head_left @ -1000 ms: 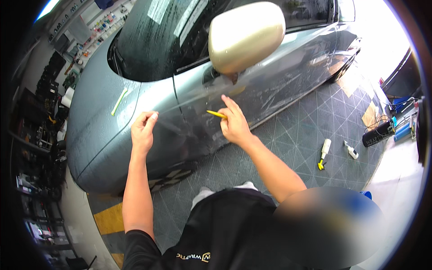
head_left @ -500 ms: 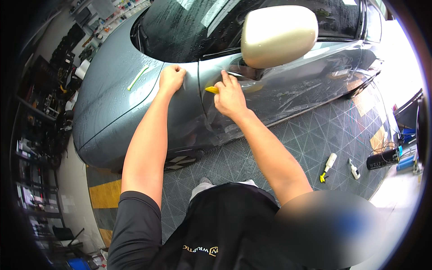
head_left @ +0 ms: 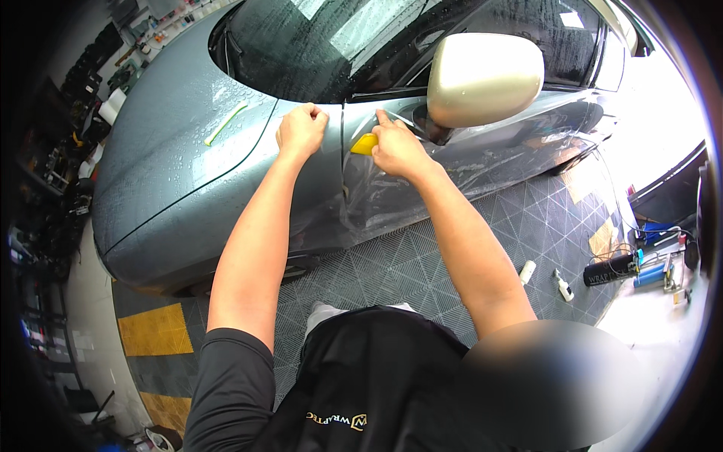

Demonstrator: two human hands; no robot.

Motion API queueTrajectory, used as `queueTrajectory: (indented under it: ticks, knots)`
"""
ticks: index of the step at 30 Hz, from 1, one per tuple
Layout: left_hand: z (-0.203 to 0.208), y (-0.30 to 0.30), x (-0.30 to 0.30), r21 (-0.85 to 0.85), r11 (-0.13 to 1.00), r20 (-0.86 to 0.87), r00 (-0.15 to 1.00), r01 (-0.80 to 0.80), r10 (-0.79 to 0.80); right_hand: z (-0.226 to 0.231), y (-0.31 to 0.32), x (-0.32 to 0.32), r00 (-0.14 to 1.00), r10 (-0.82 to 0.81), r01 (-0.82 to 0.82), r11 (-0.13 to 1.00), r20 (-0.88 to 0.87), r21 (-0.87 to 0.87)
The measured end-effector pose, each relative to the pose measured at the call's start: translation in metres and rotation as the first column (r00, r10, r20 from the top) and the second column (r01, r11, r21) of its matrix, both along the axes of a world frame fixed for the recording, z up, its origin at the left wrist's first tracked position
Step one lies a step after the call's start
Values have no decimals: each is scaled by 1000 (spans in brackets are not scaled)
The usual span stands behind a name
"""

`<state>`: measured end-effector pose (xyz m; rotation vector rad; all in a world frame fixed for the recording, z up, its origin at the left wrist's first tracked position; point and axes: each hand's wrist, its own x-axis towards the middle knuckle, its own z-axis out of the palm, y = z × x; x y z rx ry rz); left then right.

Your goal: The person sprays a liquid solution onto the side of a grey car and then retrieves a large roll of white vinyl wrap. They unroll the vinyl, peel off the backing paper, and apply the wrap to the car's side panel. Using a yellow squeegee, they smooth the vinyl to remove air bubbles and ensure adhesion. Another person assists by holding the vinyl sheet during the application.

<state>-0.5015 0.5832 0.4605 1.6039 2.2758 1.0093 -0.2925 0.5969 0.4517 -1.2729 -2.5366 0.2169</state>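
A grey-blue car [head_left: 188, 120] with a wet surface fills the upper middle. Clear film [head_left: 467, 162], wrinkled in places, lies over its door behind the dark vertical gap. Over the fender just ahead of that gap, my left hand [head_left: 303, 132] is closed with fingertips pinched together; what they grip, if anything, cannot be made out. My right hand [head_left: 401, 147] is at the door's front edge below the window, wrapped round a yellow squeegee [head_left: 364, 144]. Its index finger stretches forward onto the film.
A pale gold side mirror [head_left: 486, 79] juts out beyond my right hand. On the hood lies a thin yellow-green strip [head_left: 225, 125]. Two white bottles, one a spray bottle [head_left: 563, 286], lie on the dark tiled floor [head_left: 361, 279] at right, near a black cylinder [head_left: 610, 270].
The view has shifted, so the car sits differently in it. My left hand stays by the gap on the fender side. More of the yellow squeegee shows in my right hand.
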Motion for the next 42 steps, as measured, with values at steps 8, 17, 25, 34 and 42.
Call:
queueTrajectory:
  ticks: [8,17,25,34,42]
  knots:
    - [-12,12,-7,82,993,-40,995,90,-87,-11,11,12,999,37,-37,999,-23,19]
    - [-28,13,-78,80,978,-2,981,193,-194,7,-68,110,813,-43,-127,960,-581,-248]
    - [-21,37,-117,38,981,330,924,189,-191,-225,-201,306,-429,-693,-2,642,-580,-766]
    - [-3,45,-137,-35,967,521,831,251,-197,-381,-471,377,-765,-598,200,136,-241,-970]
    - [2,68,-143,-71,959,441,871,275,-217,-386,-540,296,-706,-644,209,208,-295,-956]
